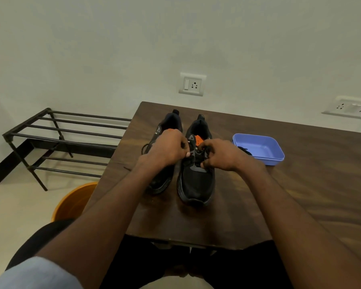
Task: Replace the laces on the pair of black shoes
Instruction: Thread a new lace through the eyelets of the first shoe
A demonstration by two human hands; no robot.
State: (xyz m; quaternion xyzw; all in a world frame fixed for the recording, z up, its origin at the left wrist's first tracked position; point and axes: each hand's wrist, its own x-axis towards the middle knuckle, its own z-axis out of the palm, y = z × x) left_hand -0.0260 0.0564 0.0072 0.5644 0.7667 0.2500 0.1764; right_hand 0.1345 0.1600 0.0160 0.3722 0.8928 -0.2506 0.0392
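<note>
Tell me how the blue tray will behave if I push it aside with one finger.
The blue tray looks like thin plastic, so probably light and apt to slide easily on the smooth wooden table. Its low, wide shape makes tipping unlikely. The dark lace lying inside is floppy and will likely just ride along.

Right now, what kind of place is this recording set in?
Probably a room in a home: a bare metal shoe rack by the plain wall, a small wooden table with a wall socket above it, and an orange bucket on the floor.
</note>
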